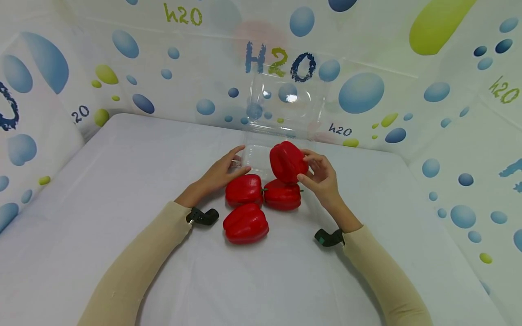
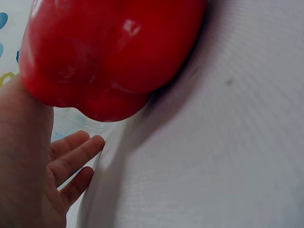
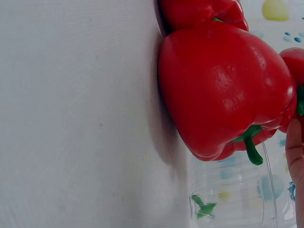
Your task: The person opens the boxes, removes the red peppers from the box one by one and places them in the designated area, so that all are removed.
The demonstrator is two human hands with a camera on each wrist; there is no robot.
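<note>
My right hand [image 1: 322, 179] grips a red bell pepper [image 1: 287, 160] by its right side, raised over the front of a clear plastic clamshell container [image 1: 257, 156]. In the right wrist view, part of that pepper shows at the right edge, by my thumb. My left hand [image 1: 224, 170] is at the container's left side, fingers extended; whether they touch it I cannot tell. Nearer me lie three more red bell peppers: one on the left [image 1: 244, 190], one on the right [image 1: 282, 195] with a green stem, and one in front [image 1: 246, 224].
The container's lid [image 1: 285, 104] stands raised against the patterned backdrop [image 1: 228, 54]. A white cloth [image 1: 285, 280] covers the table. Dark wrist cameras [image 1: 202, 216] sit at both cuffs. In the right wrist view, a green stem-shaped patch [image 3: 204, 208] shows on the clear plastic.
</note>
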